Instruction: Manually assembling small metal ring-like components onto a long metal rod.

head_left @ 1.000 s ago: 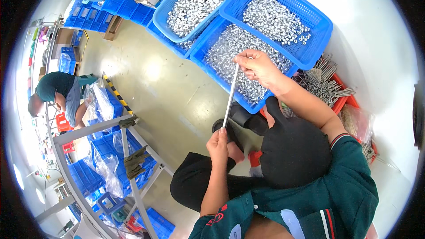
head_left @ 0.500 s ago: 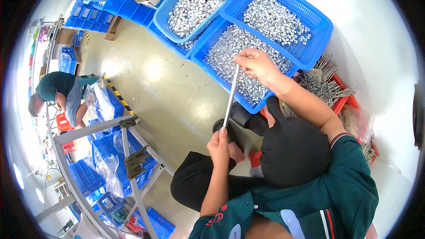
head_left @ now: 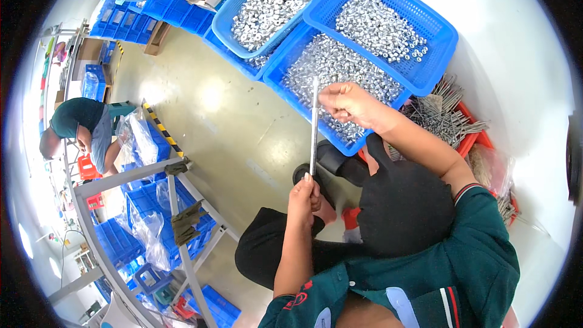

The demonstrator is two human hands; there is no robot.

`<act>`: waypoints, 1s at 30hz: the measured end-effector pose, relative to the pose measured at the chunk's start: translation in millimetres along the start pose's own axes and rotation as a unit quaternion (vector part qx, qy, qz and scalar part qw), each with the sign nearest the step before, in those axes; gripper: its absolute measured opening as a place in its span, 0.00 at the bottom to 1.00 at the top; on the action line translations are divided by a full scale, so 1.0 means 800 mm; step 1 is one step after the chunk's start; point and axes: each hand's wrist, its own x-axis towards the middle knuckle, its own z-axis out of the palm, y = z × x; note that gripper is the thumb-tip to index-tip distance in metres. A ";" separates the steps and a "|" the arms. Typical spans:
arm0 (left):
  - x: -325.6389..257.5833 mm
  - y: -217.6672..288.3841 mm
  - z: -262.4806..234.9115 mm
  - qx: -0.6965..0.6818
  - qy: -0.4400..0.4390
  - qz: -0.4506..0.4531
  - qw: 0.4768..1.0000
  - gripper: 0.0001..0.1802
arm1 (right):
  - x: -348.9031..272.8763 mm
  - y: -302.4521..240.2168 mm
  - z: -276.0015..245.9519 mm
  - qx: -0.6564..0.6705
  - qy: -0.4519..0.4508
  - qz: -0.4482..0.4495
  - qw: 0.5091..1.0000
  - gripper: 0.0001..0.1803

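My left hand (head_left: pixel 302 202) is closed round the lower end of a thin metal rod (head_left: pixel 314 127), which stands nearly upright in the view. Close beside the rod's upper end is my right hand (head_left: pixel 352 104), its fingers curled and pinched together. Whether they touch the rod or hold a small part cannot be made out. Beneath the right hand lies a blue crate (head_left: pixel 293 107) full of small silvery metal nuts (head_left: pixel 331 64). A blue perforated basket (head_left: pixel 434 30) with more such pieces rests across its far right side.
A light-blue basket (head_left: pixel 221 27) of metal pieces stands at the far left of the crate. Loose metal rods (head_left: pixel 440 112) fill a red crate (head_left: pixel 466 115) by my right arm. At left are a grey metal frame (head_left: pixel 130 176), blue crates (head_left: pixel 115 240) and a seated person (head_left: pixel 79 118).
My right hand has come off the rod's top and shifted slightly down. The rod has swung left at its upper end and is more upright, still in my left hand.
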 end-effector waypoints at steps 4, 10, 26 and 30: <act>0.001 -0.005 -0.001 0.026 0.014 -0.011 1.000 0.22 | -0.002 -0.023 -0.003 0.002 -0.024 -0.049 0.999 0.12; 0.000 -0.009 0.004 0.033 0.014 -0.008 0.999 0.22 | 0.007 -0.013 -0.009 -0.016 0.040 -0.064 0.997 0.12; -0.004 -0.012 0.001 0.105 0.142 0.099 0.979 0.22 | 0.011 -0.016 -0.019 0.230 -0.034 -0.016 0.972 0.13; -0.004 -0.012 0.001 0.114 0.131 0.098 0.980 0.21 | 0.010 -0.016 -0.022 0.234 -0.045 -0.035 0.971 0.13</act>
